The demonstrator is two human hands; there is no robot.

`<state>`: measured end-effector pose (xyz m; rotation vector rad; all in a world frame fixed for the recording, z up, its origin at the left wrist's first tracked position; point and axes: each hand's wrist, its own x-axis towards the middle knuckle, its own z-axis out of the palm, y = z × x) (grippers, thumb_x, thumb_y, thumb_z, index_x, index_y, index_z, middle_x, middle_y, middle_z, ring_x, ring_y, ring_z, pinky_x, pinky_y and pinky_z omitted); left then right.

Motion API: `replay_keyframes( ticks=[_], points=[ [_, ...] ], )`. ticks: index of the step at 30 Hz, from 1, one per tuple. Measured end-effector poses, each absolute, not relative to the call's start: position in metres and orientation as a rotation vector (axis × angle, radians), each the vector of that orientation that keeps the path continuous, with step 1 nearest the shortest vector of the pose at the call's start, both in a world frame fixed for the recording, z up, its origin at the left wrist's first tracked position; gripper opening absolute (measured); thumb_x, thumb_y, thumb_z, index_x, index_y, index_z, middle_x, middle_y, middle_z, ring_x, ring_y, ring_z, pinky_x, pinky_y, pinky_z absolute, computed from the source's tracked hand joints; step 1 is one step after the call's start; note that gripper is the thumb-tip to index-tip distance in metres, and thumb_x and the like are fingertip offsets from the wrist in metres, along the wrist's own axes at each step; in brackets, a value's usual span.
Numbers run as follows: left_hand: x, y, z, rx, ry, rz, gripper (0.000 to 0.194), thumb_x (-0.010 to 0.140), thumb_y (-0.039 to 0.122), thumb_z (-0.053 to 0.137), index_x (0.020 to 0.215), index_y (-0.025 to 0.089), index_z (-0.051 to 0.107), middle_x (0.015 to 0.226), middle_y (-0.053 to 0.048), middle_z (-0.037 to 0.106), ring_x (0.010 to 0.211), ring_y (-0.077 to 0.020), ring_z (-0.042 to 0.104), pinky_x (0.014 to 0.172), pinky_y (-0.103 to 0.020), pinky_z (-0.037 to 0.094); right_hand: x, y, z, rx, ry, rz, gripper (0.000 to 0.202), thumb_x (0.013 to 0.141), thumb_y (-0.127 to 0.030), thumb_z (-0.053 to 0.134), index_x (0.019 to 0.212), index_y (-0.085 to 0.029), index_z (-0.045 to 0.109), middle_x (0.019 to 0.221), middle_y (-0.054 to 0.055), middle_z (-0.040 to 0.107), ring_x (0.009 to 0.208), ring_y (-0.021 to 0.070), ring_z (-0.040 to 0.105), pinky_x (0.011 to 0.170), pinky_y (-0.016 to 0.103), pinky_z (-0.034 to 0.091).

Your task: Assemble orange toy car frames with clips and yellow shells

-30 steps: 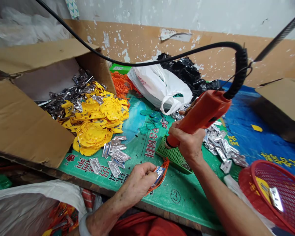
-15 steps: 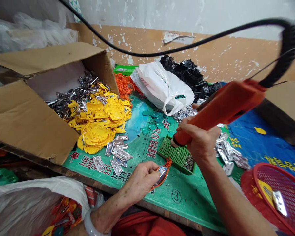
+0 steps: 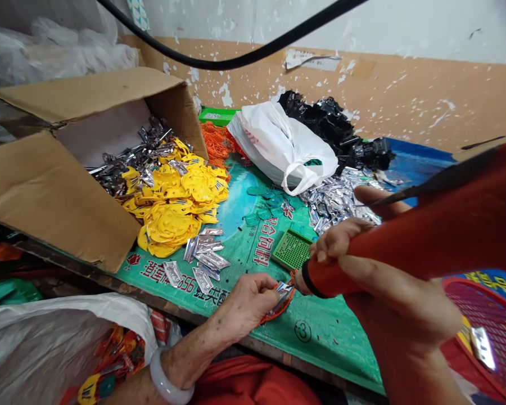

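Observation:
My left hand [image 3: 248, 304] pinches a small shiny metal plate [image 3: 282, 292] together with a thin orange plastic piece [image 3: 281, 311], low over the green sheet. My right hand [image 3: 400, 298] is wrapped round a red power screwdriver [image 3: 409, 242], which slants down to the left. Its front end comes close to the plate; whether the tip touches is hidden behind my fingers. Just beyond both hands lies a green perforated tray [image 3: 290, 256] with small screws. Several loose metal plates [image 3: 208, 259] lie to the left of it.
A cardboard box [image 3: 59, 197] spills metal parts and yellow pieces [image 3: 172, 219] at left. Behind are a white plastic bag [image 3: 280, 140], black parts [image 3: 329, 124] and heaped metal plates [image 3: 337, 197]. A red basket [image 3: 484, 315] stands right. A black cable [image 3: 219, 63] hangs above.
My right hand has brought the screwdriver from over the tray toward me, its front end now at the plate. My left hand still pinches the plate, almost in the same spot.

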<state>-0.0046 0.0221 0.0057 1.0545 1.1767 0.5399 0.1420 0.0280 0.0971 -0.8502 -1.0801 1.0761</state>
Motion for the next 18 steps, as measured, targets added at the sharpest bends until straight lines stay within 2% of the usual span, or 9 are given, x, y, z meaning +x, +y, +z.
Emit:
replay_keyframes(
  ticks=[5,8,12,14,18],
  points=[
    [-0.004,0.022,0.009,1.046,1.167,0.546,0.023,0.065,0.037,0.057,0.067,0.014,0.058,0.057,0.004,0.050,0.052,-0.0084,0.039,0.048,-0.022,0.028,0.139,0.027,0.096,-0.809,-1.124,1.167,0.059,0.067,-0.010,0.068,0.119,-0.031,0.051,0.064,-0.005,0.060,0.062,0.0162,0.058,0.056,0.031,0.049],
    [-0.005,0.022,0.009,1.052,1.164,0.557,0.024,0.065,0.038,0.057,0.067,0.014,0.058,0.058,0.003,0.050,0.053,-0.0085,0.038,0.049,-0.023,0.028,0.139,0.026,0.094,-0.818,-1.162,1.182,0.061,0.069,-0.010,0.066,0.122,-0.033,0.047,0.066,-0.005,0.060,0.064,0.0170,0.058,0.052,0.029,0.045],
    [-0.005,0.022,0.006,1.075,1.165,0.561,0.021,0.065,0.037,0.055,0.064,0.016,0.055,0.056,0.004,0.047,0.052,-0.0087,0.036,0.048,-0.023,0.027,0.140,0.027,0.091,-0.828,-1.217,1.152,0.062,0.068,-0.008,0.064,0.122,-0.033,0.046,0.066,-0.006,0.059,0.064,0.0172,0.058,0.058,0.032,0.047],
    [-0.005,0.022,0.006,1.095,1.168,0.551,0.020,0.065,0.036,0.054,0.062,0.017,0.054,0.054,0.005,0.046,0.051,-0.0088,0.035,0.047,-0.023,0.026,0.140,0.027,0.088,-0.863,-1.218,1.127,0.053,0.067,-0.009,0.064,0.113,-0.030,0.052,0.066,-0.006,0.058,0.063,0.0167,0.057,0.061,0.034,0.048],
    [-0.005,0.022,0.006,1.116,1.186,0.529,0.019,0.065,0.036,0.052,0.061,0.017,0.053,0.055,0.005,0.046,0.051,-0.0091,0.036,0.047,-0.023,0.026,0.142,0.028,0.083,-0.971,-1.240,1.084,0.019,0.065,-0.014,0.067,0.080,-0.022,0.059,0.069,-0.002,0.057,0.067,0.0166,0.057,0.064,0.034,0.050]
  ],
)
